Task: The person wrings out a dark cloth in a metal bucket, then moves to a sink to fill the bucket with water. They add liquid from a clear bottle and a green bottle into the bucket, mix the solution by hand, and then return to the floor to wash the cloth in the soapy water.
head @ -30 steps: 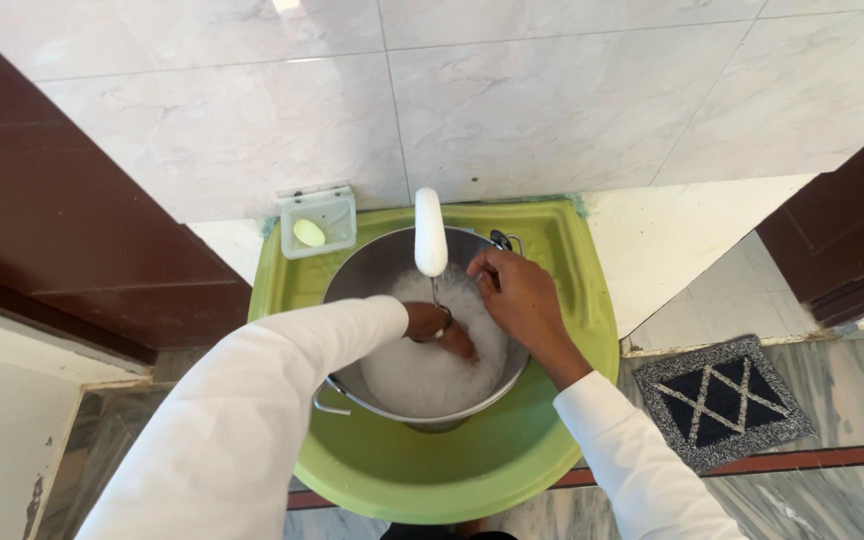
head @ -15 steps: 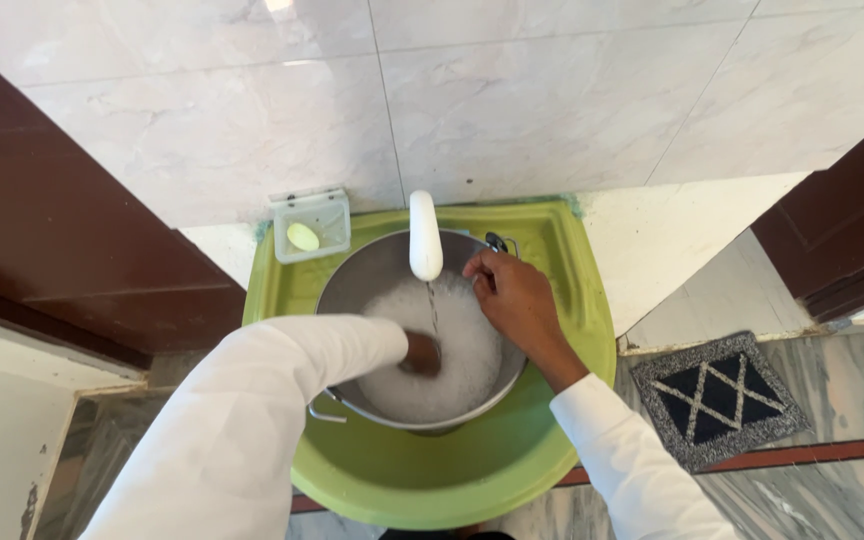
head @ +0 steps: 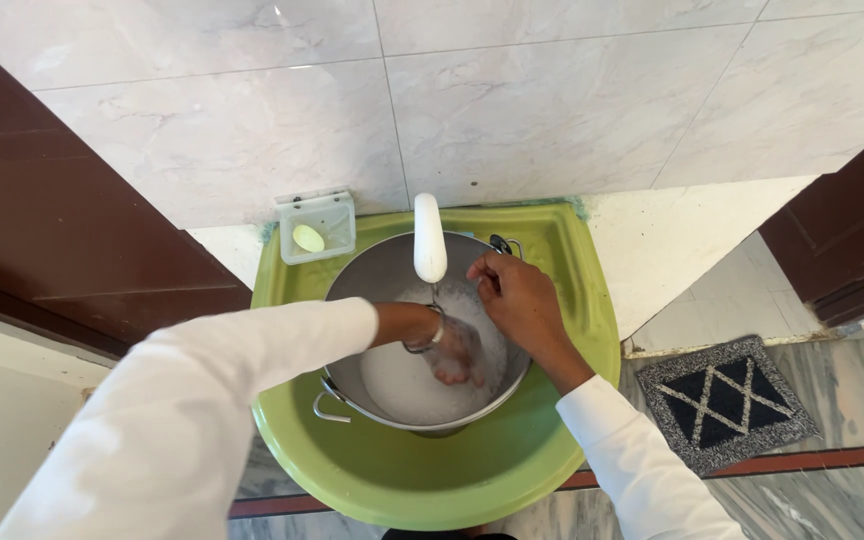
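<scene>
Steel, round and shiny, the metal pot (head: 372, 290) sat inside the lime-green plastic wash basin (head: 562, 330), which was fixed against the white marble-patterned wall tiles (head: 552, 100). We had it about half full of white foamy water (head: 402, 385). Our left hand (head: 455, 352), coated in suds, was down in that foam with the fingers loosely spread; we could not tell whether it held anything beneath the lather. A metal bangle (head: 436, 331) circled that wrist. Our right hand (head: 517, 300) was curled over the pot's far rim, gripping it beside one loop handle (head: 503, 243); a second loop handle (head: 323, 408) stuck out on the near left.

A thin stream ran from the white rounded tap spout (head: 429, 237) straight into the pot. As we judged it, the washing was well under way: lather was plentiful and the water was on, yet nothing had been rinsed clear and the pot had not been emptied.

Left of the tap, a clear square soap dish (head: 317, 227) held a pale oval soap bar (head: 308, 238). On the floor to the right lay a grey and black patterned mat (head: 722, 400), with dark brown wooden door frames (head: 72, 230) on both sides.
</scene>
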